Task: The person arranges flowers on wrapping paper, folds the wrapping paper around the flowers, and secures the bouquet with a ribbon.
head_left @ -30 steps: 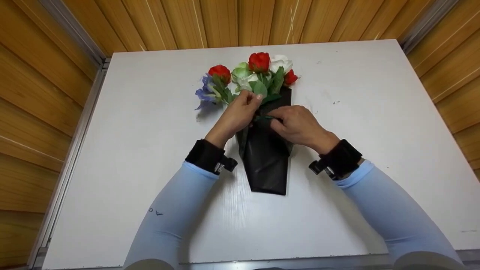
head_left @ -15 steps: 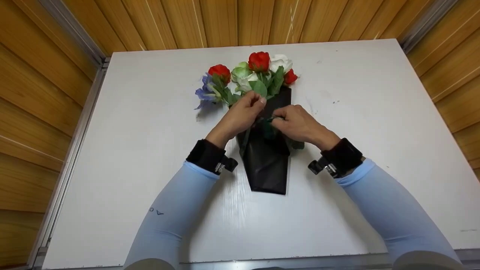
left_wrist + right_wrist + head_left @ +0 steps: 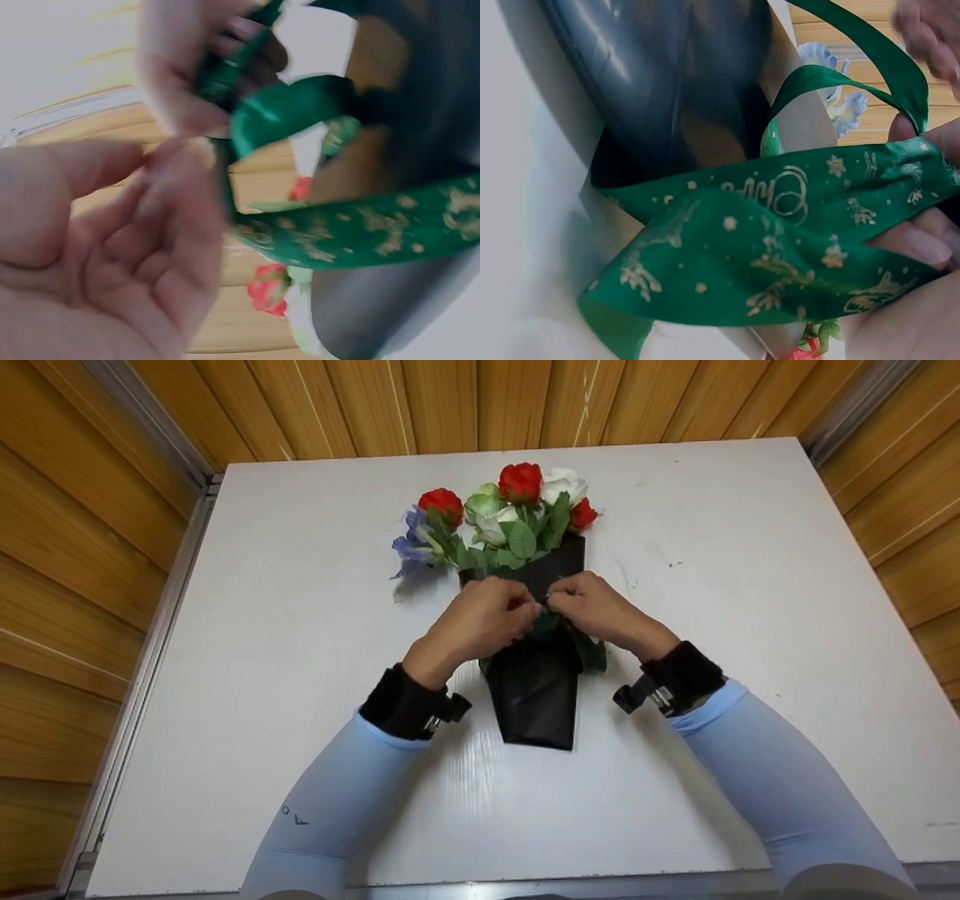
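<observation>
A bouquet in black wrapping (image 3: 534,701) lies on the white table in the head view, its red, white, green and blue flowers (image 3: 519,484) at the far end. Around its middle runs a green ribbon (image 3: 727,259) with gold print, clearest in the right wrist view. My right hand (image 3: 604,611) pinches the ribbon, which forms a loop and a wide hanging fold. Close beside it, over the wrapping, is my left hand (image 3: 480,619), its fingers loosely bent. In the left wrist view its blurred fingertips (image 3: 169,169) come right up to the ribbon without visibly gripping it.
The white table (image 3: 262,660) extends on both sides of the bouquet. Wood-patterned walls (image 3: 442,409) stand behind and at both sides, with metal strips (image 3: 154,660) at the corners and edges. A blue flower (image 3: 412,544) sticks out leftward.
My left hand has come down from the leaves towards my right hand, uncovering the upper wrapping. My right hand shifted slightly, drawing the ribbon out; more of it hangs at the bouquet's right side.
</observation>
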{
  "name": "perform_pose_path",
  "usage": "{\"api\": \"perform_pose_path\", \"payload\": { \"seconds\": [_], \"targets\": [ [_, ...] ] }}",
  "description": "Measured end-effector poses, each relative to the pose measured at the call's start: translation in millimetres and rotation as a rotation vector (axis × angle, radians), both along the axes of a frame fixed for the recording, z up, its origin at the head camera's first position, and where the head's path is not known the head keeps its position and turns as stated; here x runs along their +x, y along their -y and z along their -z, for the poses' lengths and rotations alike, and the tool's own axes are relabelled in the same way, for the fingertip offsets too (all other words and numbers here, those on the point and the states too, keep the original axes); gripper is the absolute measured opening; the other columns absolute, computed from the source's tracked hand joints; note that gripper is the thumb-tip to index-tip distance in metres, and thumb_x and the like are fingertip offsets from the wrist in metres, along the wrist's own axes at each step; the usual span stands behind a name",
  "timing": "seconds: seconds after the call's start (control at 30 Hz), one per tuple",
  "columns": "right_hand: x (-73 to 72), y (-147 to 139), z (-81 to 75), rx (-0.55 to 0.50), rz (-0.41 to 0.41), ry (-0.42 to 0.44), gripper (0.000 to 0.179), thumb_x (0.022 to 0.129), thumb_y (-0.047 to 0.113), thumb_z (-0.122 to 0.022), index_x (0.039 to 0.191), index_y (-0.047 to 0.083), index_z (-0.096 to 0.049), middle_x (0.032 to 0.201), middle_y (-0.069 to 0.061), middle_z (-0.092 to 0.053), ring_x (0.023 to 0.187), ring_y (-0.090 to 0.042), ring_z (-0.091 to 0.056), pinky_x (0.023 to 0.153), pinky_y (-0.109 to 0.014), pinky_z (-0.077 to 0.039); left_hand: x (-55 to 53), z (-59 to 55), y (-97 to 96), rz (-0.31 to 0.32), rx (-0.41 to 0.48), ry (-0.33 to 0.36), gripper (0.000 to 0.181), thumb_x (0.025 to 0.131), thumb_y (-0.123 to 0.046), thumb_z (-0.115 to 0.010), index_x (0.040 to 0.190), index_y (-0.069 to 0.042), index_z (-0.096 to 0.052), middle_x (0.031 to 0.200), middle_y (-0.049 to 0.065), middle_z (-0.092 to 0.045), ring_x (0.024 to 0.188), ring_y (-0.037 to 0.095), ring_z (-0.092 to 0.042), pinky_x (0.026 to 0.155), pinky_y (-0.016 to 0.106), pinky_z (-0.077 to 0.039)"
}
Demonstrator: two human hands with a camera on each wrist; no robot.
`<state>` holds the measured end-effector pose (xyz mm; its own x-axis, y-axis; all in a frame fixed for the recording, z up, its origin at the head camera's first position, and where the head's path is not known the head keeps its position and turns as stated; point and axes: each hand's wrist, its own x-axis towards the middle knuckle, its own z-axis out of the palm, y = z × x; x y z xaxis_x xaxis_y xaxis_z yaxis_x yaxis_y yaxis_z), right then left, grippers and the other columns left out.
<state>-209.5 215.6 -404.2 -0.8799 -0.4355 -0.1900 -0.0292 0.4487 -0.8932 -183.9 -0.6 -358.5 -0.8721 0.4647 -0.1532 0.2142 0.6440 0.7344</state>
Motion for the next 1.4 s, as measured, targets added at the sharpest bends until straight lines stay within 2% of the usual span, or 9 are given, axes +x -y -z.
{"api": "perform_pose_path", "payload": {
  "seconds": [0.1, 0.2, 0.4, 0.57, 0.8, 0.9, 1.07, 1.23, 1.4],
  "targets": [
    [0.1, 0, -0.5, -0.061, 0.009, 0.033, 0.038, 0.099, 0.011, -0.048, 0.064, 0.013, -0.034, 0.064, 0.003, -0.022, 0.054, -0.013, -0.020, 0.056, -0.028, -0.022, 1.2, 1.8, 3.5, 0.044, -0.072, 0.065, 0.030, 0.109, -0.030, -0.054, 0.121, -0.013, -0.074, 0.104, 0.003, -0.072, 0.092, 0.017, -0.066, 0.082, 0.033, -0.051],
    [0.8, 1, -2.2, -0.115, 0.005, 0.064, 0.037, 0.098, 0.010, -0.049, 0.064, 0.013, -0.038, 0.064, 0.003, -0.025, 0.055, -0.013, -0.022, 0.056, -0.027, -0.022, -1.6, 10.0, 4.8, 0.045, -0.064, 0.106, 0.034, 0.111, -0.032, -0.049, 0.134, -0.014, -0.067, 0.112, 0.004, -0.068, 0.097, 0.019, -0.061, 0.086, 0.034, -0.046],
    [0.8, 1, -3.9, -0.163, 0.004, 0.099, 0.033, 0.098, 0.009, -0.050, 0.066, 0.012, -0.044, 0.064, 0.004, -0.029, 0.054, -0.011, -0.023, 0.052, -0.025, -0.022, -4.2, 22.6, 0.1, 0.058, 0.063, 0.132, 0.030, 0.111, -0.033, -0.048, 0.128, -0.014, -0.064, 0.103, 0.006, -0.062, 0.091, 0.021, -0.057, 0.080, 0.033, -0.041],
    [0.5, -1, -4.5, -0.183, 0.005, 0.114, 0.027, 0.098, 0.008, -0.050, 0.072, 0.003, -0.049, 0.066, 0.003, -0.033, 0.054, -0.011, -0.025, 0.051, -0.025, -0.023, -3.8, 26.3, -2.3, -0.003, 0.174, 0.187, 0.027, 0.108, -0.033, -0.055, 0.126, -0.014, -0.064, 0.103, 0.005, -0.067, 0.089, 0.019, -0.060, 0.076, 0.031, -0.044],
    [1.3, -4, -4.7, -0.133, -0.015, 0.108, 0.023, 0.100, 0.014, -0.057, 0.084, -0.001, -0.061, 0.070, 0.002, -0.036, 0.060, -0.012, -0.030, 0.056, -0.026, -0.026, -7.4, 25.8, 2.5, -0.010, 0.238, 0.284, 0.026, 0.107, -0.032, -0.058, 0.125, -0.013, -0.062, 0.106, 0.018, -0.068, 0.079, 0.023, -0.072, 0.065, 0.031, -0.053],
    [0.8, -7, -3.5, -0.097, -0.011, 0.106, 0.022, 0.100, 0.017, -0.060, 0.091, -0.001, -0.067, 0.069, 0.003, -0.038, 0.055, -0.010, -0.029, 0.052, -0.024, -0.025, -10.0, 26.3, 5.8, 0.002, 0.207, 0.259, 0.027, 0.108, -0.031, -0.057, 0.122, -0.009, -0.066, 0.100, 0.021, -0.065, 0.070, 0.023, -0.070, 0.059, 0.031, -0.053],
    [0.3, -11, -2.1, -0.072, -0.031, 0.114, 0.035, 0.104, 0.030, -0.061, 0.099, -0.004, -0.067, 0.066, 0.005, -0.037, 0.048, -0.009, -0.025, 0.046, -0.023, -0.023, -12.3, 27.8, 11.4, 0.026, 0.131, 0.162, 0.029, 0.109, -0.029, -0.055, 0.111, -0.004, -0.070, 0.077, 0.008, -0.056, 0.060, 0.018, -0.057, 0.057, 0.031, -0.045],
    [4.2, -20, 0.5, -0.043, -0.057, 0.103, 0.050, 0.104, 0.047, -0.060, 0.087, 0.001, -0.060, 0.063, 0.004, -0.036, 0.046, -0.010, -0.025, 0.045, -0.026, -0.022, -11.7, 28.3, 19.6, 0.071, 0.073, 0.108, 0.030, 0.109, -0.030, -0.053, 0.106, -0.006, -0.071, 0.085, 0.004, -0.059, 0.072, 0.017, -0.053, 0.067, 0.032, -0.041],
    [10.0, -35, 7.4, 0.022, -0.089, 0.037, 0.044, 0.105, 0.043, -0.060, 0.087, 0.002, -0.063, 0.070, -0.001, -0.036, 0.060, -0.015, -0.034, 0.057, -0.028, -0.027, -9.9, 31.9, 38.6, 0.120, 0.035, 0.135, 0.034, 0.110, -0.035, -0.050, 0.104, -0.008, -0.070, 0.089, 0.005, -0.061, 0.073, 0.018, -0.050, 0.069, 0.034, -0.039]
  ]
}}
